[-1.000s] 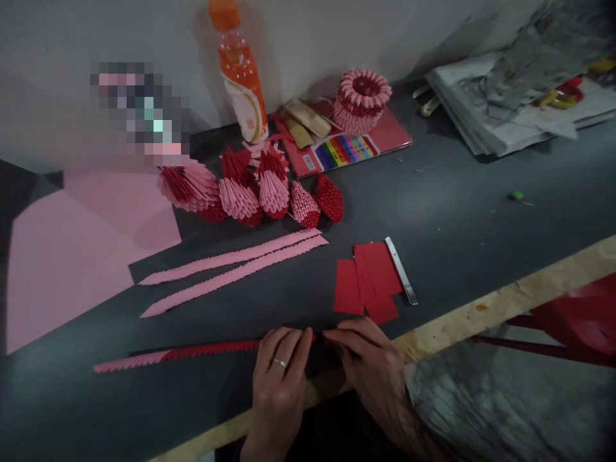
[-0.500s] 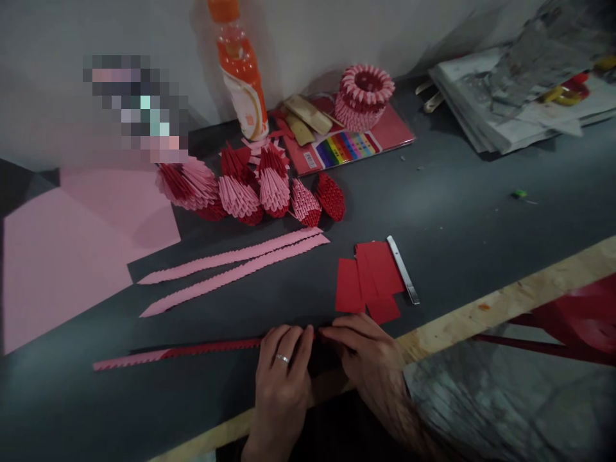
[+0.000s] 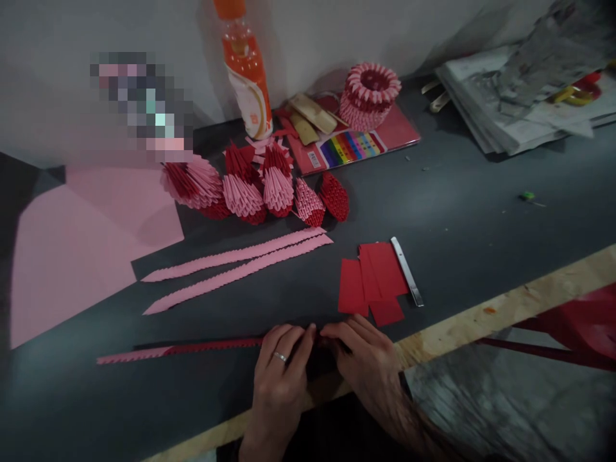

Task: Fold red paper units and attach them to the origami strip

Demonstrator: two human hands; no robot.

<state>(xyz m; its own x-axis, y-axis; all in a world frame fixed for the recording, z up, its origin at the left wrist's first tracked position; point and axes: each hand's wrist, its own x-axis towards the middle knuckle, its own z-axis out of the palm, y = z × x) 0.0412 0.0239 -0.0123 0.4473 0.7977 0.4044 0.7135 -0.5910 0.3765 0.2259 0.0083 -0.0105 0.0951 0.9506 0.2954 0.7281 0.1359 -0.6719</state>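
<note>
A long toothed strip of folded paper pieces (image 3: 212,346), pink at its left end and dark red further right, lies along the near side of the table. My left hand (image 3: 283,366), with a ring on one finger, is closed on the strip's right end. Just beside it, my right hand (image 3: 363,353) pinches at the same end; its fingertips hide what is between them. Several red paper rectangles (image 3: 375,273) lie just beyond my right hand, with a slim metal bar (image 3: 407,272) along their right side. Two pink toothed strips (image 3: 240,260) lie further back.
Folded-paper petal shapes (image 3: 243,192), an orange drink bottle (image 3: 248,83) and a round paper vase (image 3: 370,96) on a paper pack (image 3: 356,151) stand along the wall. Pink sheets (image 3: 72,256) lie left, a paper stack (image 3: 481,109) back right. A red stool (image 3: 577,327) stands beyond the table edge.
The view has shifted slightly, so everything on the table sits a little further right. Both hands stay at the strip's right end, with only small finger movement.
</note>
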